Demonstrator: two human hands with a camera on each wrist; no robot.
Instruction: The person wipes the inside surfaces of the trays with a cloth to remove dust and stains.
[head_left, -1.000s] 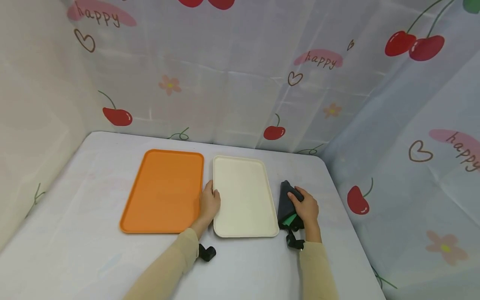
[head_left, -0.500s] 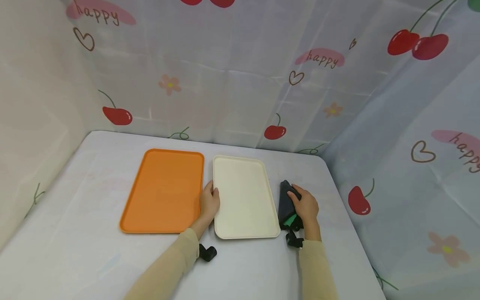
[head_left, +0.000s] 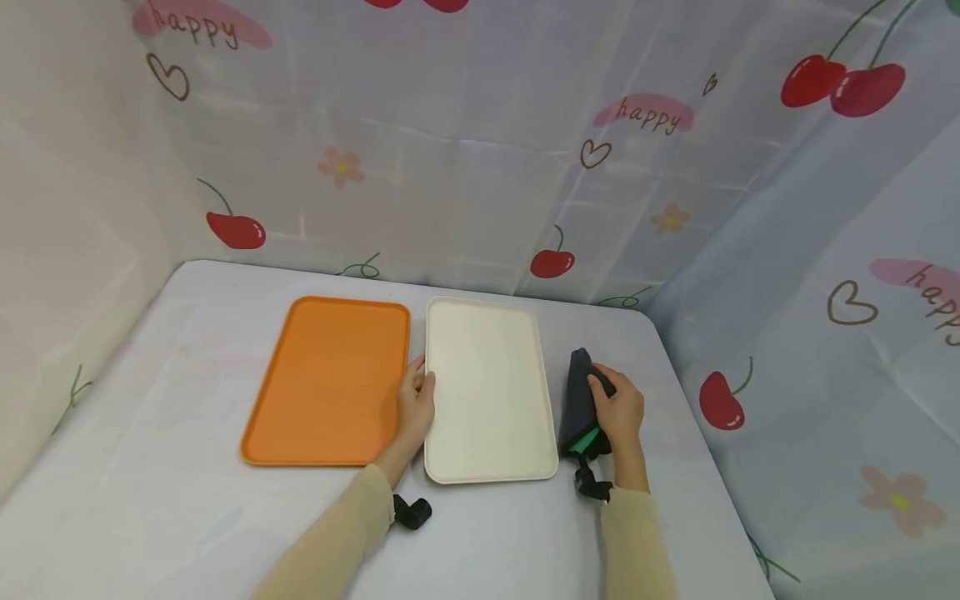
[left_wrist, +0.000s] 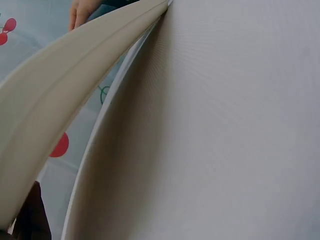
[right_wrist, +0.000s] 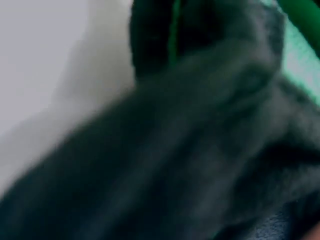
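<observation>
head: hands (head_left: 416, 406) (head_left: 622, 412) apart, gripping cream tray (head_left: 489, 392) and dark cloth (head_left: 577, 402)

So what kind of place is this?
Perhaps a screened-off work corner: cherry-print sheeting hangs behind a white table, where the person's left hand grips a cream tray.

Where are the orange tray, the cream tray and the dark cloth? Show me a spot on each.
Orange tray (head_left: 330, 383): head view, on the bare middle of its flat surface.
Cream tray (head_left: 489, 392): head view, on the bare middle of its flat surface.
Dark cloth (head_left: 579, 403): head view, on its dark upper side.
</observation>
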